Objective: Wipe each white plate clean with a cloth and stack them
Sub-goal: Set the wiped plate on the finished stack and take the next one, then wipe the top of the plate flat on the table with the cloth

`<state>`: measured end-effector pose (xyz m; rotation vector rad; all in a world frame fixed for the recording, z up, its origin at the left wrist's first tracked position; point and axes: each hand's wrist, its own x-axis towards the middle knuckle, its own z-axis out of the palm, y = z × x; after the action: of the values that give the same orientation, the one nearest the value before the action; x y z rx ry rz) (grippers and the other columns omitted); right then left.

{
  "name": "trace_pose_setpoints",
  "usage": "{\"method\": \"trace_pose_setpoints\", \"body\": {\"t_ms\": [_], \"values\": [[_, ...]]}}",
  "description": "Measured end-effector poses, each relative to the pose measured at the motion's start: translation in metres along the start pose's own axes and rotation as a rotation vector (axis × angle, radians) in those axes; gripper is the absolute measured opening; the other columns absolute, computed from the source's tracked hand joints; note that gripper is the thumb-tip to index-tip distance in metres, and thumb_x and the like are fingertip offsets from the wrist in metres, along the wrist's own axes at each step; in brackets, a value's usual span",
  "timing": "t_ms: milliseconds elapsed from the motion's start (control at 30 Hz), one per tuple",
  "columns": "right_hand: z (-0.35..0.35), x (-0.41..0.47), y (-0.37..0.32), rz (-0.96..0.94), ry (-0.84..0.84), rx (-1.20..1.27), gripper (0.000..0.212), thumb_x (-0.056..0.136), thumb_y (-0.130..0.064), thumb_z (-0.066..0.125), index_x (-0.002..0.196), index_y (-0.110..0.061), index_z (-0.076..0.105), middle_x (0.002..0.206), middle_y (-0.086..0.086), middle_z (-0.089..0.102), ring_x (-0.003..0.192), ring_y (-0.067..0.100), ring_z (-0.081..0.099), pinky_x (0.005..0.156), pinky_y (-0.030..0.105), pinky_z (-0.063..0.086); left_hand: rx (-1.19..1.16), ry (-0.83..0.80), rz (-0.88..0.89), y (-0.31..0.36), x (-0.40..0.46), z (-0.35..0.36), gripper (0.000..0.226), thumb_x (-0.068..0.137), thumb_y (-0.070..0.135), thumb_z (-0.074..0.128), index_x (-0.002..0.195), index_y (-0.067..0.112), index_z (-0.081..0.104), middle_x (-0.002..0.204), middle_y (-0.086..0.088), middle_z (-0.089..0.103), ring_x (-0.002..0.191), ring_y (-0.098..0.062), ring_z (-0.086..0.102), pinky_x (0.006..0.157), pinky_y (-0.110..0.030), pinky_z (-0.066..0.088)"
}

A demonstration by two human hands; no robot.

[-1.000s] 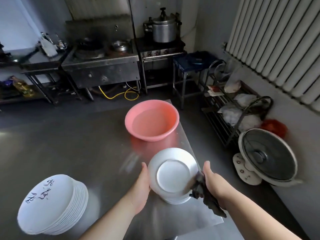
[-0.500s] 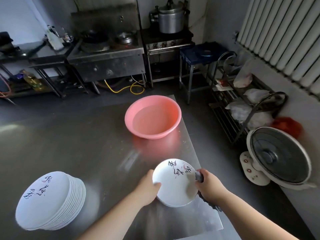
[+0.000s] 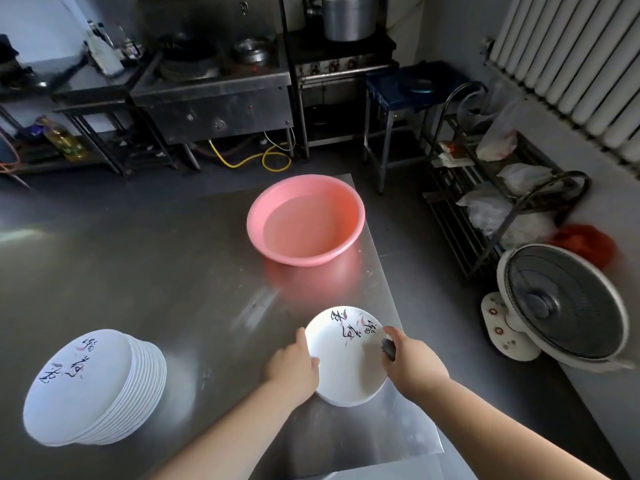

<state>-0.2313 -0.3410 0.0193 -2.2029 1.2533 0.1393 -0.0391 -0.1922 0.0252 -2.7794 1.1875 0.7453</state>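
White plate (image 3: 346, 362), face up on the table (image 3: 156, 271), is gripped at its edge by the left hand (image 3: 294, 367); the right hand (image 3: 410, 362) clutches a dark cloth (image 3: 388, 348) against it.

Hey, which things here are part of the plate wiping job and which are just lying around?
Part of the job:
white plate with black writing, held by left hand
dark cloth in right hand
tall stack of white plates

Just lying about:
pink plastic basin
white electric fan
metal pot

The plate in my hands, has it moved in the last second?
Yes. The plate flipped from underside up to painted face up, still near the pink basin.
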Motion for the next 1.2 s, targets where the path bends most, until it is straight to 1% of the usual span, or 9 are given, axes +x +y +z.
{"method": "trace_pose_setpoints", "body": {"t_ms": [167, 367, 500, 567, 667, 800, 967, 1067, 1200], "values": [[0.002, -0.001, -0.003, -0.004, 0.031, -0.090, 0.035, 0.103, -0.043, 0.040, 0.138, -0.038, 0.048, 0.093, -0.005, 0.066, 0.080, 0.025, 0.062, 0.059, 0.031, 0.049, 0.018, -0.010, 0.023, -0.004, 0.003, 0.001, 0.060, 0.105, 0.042, 0.047, 0.153, 0.017, 0.022, 0.129, -0.005, 0.068, 0.113, -0.034, 0.066, 0.081, -0.040, 0.052], [-0.014, -0.009, -0.022, -0.008, 0.164, -0.244, 0.032, 0.090, -0.064, 0.041, 0.095, -0.033, 0.047, 0.077, -0.011, 0.055, 0.066, 0.014, 0.057, 0.055, 0.028, 0.051, -0.029, 0.005, 0.101, -0.024, 0.005, -0.010, 0.058, 0.101, 0.050, 0.049, 0.149, 0.024, 0.032, 0.123, 0.001, 0.070, 0.108, -0.030, 0.068, 0.080, -0.037, 0.055], [-0.015, -0.016, -0.062, -0.123, 0.227, -0.248, 0.052, 0.085, -0.083, 0.034, 0.106, -0.041, 0.055, 0.078, -0.023, 0.053, 0.073, 0.009, 0.057, 0.050, 0.026, 0.035, -0.104, 0.045, 0.146, -0.061, -0.005, -0.034, 0.051, 0.097, 0.061, 0.048, 0.142, 0.037, 0.045, 0.108, 0.011, 0.072, 0.097, -0.020, 0.071, 0.081, -0.034, 0.054], [-0.010, -0.017, -0.090, -0.175, 0.249, -0.217, 0.056, 0.087, -0.085, 0.030, 0.112, -0.044, 0.058, 0.085, -0.024, 0.061, 0.077, 0.004, 0.060, 0.052, 0.026, 0.039, -0.140, 0.089, 0.137, -0.091, -0.012, -0.051, 0.048, 0.094, 0.064, 0.045, 0.137, 0.042, 0.048, 0.099, 0.013, 0.072, 0.092, -0.018, 0.070, 0.078, -0.032, 0.053], [0.004, -0.017, -0.141, -0.275, 0.267, -0.194, 0.060, 0.086, -0.085, 0.023, 0.094, -0.034, 0.054, 0.075, -0.017, 0.060, 0.070, 0.004, 0.058, 0.053, 0.030, 0.047, -0.172, 0.150, 0.100, -0.146, -0.024, -0.080, 0.045, 0.093, 0.066, 0.044, 0.133, 0.045, 0.049, 0.092, 0.014, 0.070, 0.089, -0.016, 0.066, 0.073, -0.032, 0.050], [0.036, -0.015, -0.216, -0.420, 0.199, -0.168, 0.051, 0.090, -0.076, 0.038, 0.106, -0.031, 0.054, 0.082, -0.010, 0.061, 0.086, 0.018, 0.064, 0.064, 0.035, 0.049, -0.228, 0.223, -0.007, -0.231, -0.042, -0.112, 0.040, 0.096, 0.064, 0.044, 0.132, 0.045, 0.048, 0.094, 0.016, 0.067, 0.088, -0.012, 0.065, 0.074, -0.032, 0.053], [0.082, -0.023, -0.301, -0.551, 0.087, -0.171, 0.052, 0.094, -0.071, 0.043, 0.132, -0.037, 0.050, 0.107, -0.013, 0.067, 0.105, 0.015, 0.064, 0.072, 0.029, 0.044, -0.313, 0.303, -0.144, -0.335, -0.068, -0.120, 0.034, 0.096, 0.057, 0.045, 0.124, 0.040, 0.056, 0.091, 0.013, 0.068, 0.088, -0.015, 0.069, 0.074, -0.034, 0.054], [0.109, -0.031, -0.345, -0.548, 0.005, -0.200, 0.046, 0.096, -0.073, 0.035, 0.107, -0.035, 0.059, 0.094, -0.009, 0.064, 0.091, 0.016, 0.064, 0.067, 0.032, 0.044, -0.303, 0.361, -0.240, -0.384, -0.082, -0.114, 0.035, 0.100, 0.051, 0.051, 0.132, 0.039, 0.057, 0.123, 0.012, 0.065, 0.106, -0.018, 0.067, 0.085, -0.031, 0.054], [0.139, -0.038, -0.391, -0.491, -0.047, -0.298, 0.060, 0.102, -0.068, 0.027, 0.077, -0.022, 0.057, 0.081, -0.003, 0.057, 0.075, 0.021, 0.060, 0.063, 0.031, 0.046, -0.217, 0.392, -0.336, -0.433, -0.096, -0.105, 0.023, 0.096, 0.052, 0.049, 0.106, 0.032, 0.054, 0.111, 0.009, 0.065, 0.095, -0.022, 0.066, 0.078, -0.033, 0.055]]}}
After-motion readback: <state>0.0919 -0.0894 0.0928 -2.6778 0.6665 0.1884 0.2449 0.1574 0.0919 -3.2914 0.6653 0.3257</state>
